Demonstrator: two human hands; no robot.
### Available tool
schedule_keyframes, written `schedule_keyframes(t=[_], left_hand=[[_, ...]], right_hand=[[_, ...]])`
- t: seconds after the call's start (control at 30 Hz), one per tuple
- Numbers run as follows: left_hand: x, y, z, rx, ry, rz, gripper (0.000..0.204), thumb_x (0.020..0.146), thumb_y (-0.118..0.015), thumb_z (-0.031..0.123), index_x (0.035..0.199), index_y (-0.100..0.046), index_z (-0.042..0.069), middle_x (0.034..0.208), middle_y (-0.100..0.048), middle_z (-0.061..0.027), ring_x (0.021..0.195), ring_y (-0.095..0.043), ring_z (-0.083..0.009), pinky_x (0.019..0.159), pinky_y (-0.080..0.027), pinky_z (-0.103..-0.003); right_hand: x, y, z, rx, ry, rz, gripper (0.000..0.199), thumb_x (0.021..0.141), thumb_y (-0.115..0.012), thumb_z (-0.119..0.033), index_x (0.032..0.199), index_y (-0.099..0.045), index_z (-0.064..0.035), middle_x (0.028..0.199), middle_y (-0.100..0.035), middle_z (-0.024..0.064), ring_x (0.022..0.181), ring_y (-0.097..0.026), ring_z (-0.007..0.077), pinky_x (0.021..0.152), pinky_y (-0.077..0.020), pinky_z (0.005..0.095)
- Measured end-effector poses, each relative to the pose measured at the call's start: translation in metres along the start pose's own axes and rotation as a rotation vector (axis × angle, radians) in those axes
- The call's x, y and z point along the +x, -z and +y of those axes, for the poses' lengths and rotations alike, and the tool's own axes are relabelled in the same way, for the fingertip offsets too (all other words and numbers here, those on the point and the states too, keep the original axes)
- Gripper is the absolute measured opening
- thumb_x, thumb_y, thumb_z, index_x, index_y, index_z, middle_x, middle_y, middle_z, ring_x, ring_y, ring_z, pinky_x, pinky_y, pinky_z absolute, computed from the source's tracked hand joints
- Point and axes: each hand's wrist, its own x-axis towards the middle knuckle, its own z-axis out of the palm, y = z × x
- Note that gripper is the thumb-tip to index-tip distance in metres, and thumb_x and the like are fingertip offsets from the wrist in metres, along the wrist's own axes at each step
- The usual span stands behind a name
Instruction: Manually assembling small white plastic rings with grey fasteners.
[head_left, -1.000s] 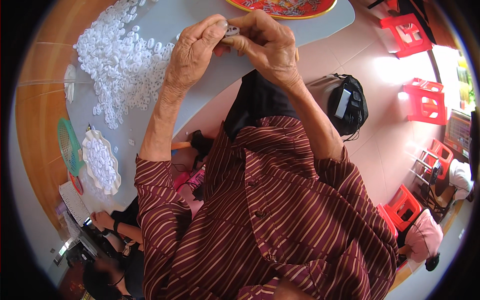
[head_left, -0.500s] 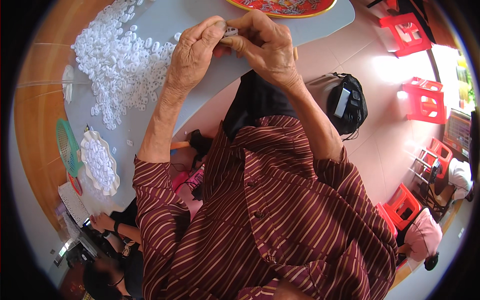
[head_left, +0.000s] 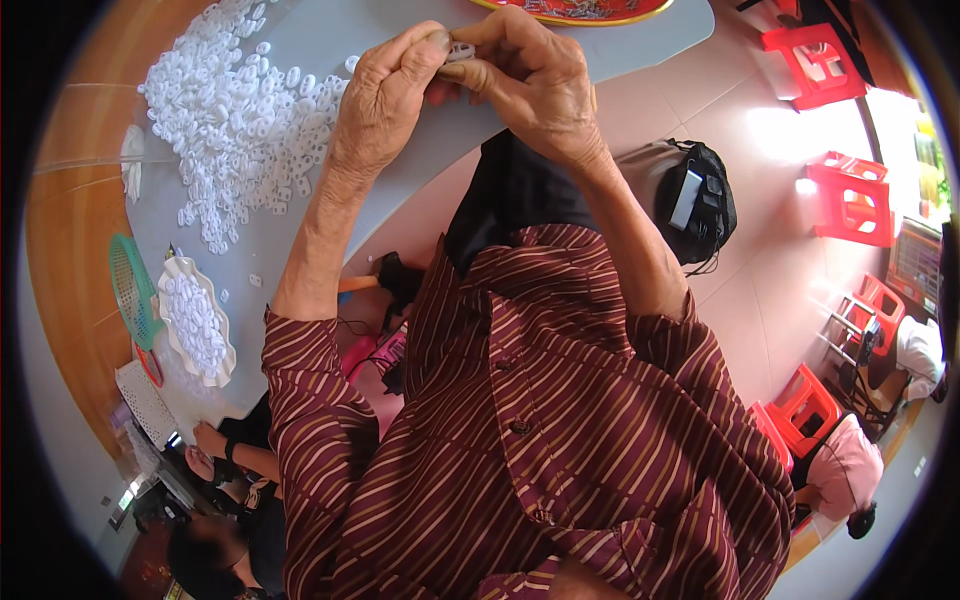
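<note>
Above the table edge my two hands meet at the fingertips around a small white oval plastic piece with slots point(head_left: 460, 51). My left hand point(head_left: 393, 92) is closed, pinching the piece's left side between thumb and fingers. My right hand point(head_left: 532, 88) pinches the same piece from the right, thumb below and bent forefinger above. Left of my hands a large heap of similar white plastic pieces point(head_left: 235, 125) spreads over the grey table point(head_left: 290, 240). Beyond my hands stands a red tray with a yellow rim point(head_left: 590, 18), holding many small metal parts.
A scalloped white dish point(head_left: 222, 372) of white pieces and a green mesh basket point(head_left: 130, 285) stand at the left. A co-worker's hand point(head_left: 208, 440) is at the lower left table edge. A black bag point(head_left: 700, 215) and red stools point(head_left: 815, 65) are on the right.
The view has shifted slightly, and both hands appear a little higher in it, still pinching the white piece. The co-worker's hands at lower left have moved a little.
</note>
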Motion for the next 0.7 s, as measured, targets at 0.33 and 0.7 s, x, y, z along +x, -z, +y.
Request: schedule_keyframes(t=[0.33,0.7], left_hand=[[0.002,-0.001,-0.009,-0.124,0.033,0.055,0.032,0.095,-0.046,0.032,0.088,-0.056,0.002,0.067,-0.049,0.0009,0.064,-0.045,-0.0083,0.061,-0.04,-0.024],[0.004,0.012,-0.005,-0.137,0.006,-0.098,0.036,0.096,-0.047,0.035,0.082,-0.057,0.003,0.064,-0.051,0.0001,0.062,-0.046,-0.0079,0.059,-0.039,-0.024]], right_hand=[[0.001,-0.001,-0.002,0.039,-0.031,0.004,0.022,0.077,-0.074,-0.008,0.092,-0.061,0.0007,0.075,-0.066,0.0055,0.068,-0.063,0.0089,0.062,-0.0515,0.0225],[0.001,-0.001,-0.003,0.093,-0.048,-0.034,0.023,0.08,-0.07,-0.005,0.099,-0.059,0.0019,0.077,-0.067,0.0072,0.07,-0.065,0.0099,0.063,-0.0518,0.0218]])
